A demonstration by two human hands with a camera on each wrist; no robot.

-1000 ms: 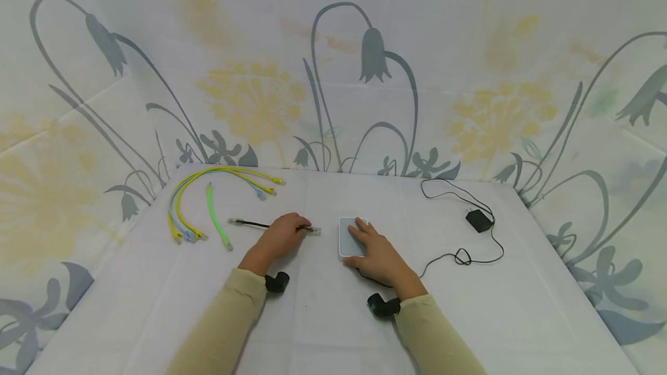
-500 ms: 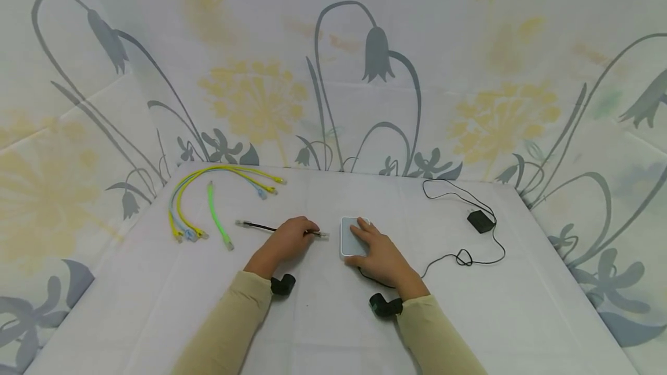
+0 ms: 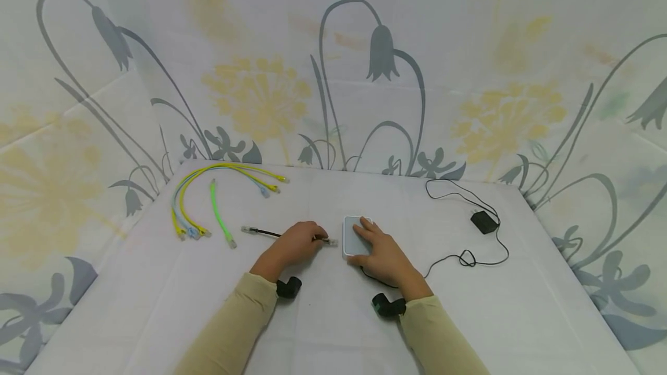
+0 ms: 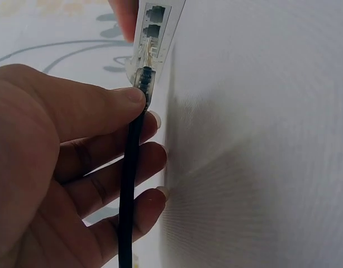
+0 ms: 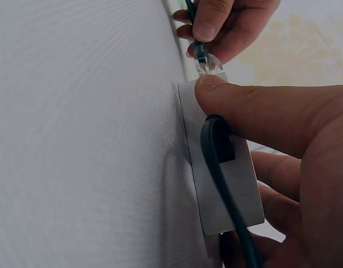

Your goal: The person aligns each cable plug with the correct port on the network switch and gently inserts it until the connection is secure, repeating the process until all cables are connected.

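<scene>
Our left hand (image 3: 298, 243) pinches the black cable (image 4: 128, 178) just behind its clear plug (image 4: 143, 84): the thumb presses from one side and the index finger backs it from the other, while the remaining fingers bend loosely behind the cable, a little apart. The plug points out past our left fingertips toward the right hand (image 3: 384, 258), and the cable's other end lies on the table (image 3: 323, 328) off to the left of the left hand.

We hold the white box (image 3: 355, 237) under our right hand, clasped between the thumb and the fingers that spread over its grey top. Dark ports (image 4: 152, 30) in its side face our left hand, and the plug is just beside them; from the wrist views we cannot tell whether the two touch. A thin black cord (image 5: 230, 204) enters the box next to our right thumb, loops once on the table to the right of the right hand and runs on to a power adapter (image 3: 484, 223) farther out on that side.

Beyond and to the left of our left hand lies a short green cable (image 3: 216, 210); farther out on the same side, yellow cables (image 3: 225, 164) and a light-blue cable (image 3: 193, 232) curve together in one arc.
</scene>
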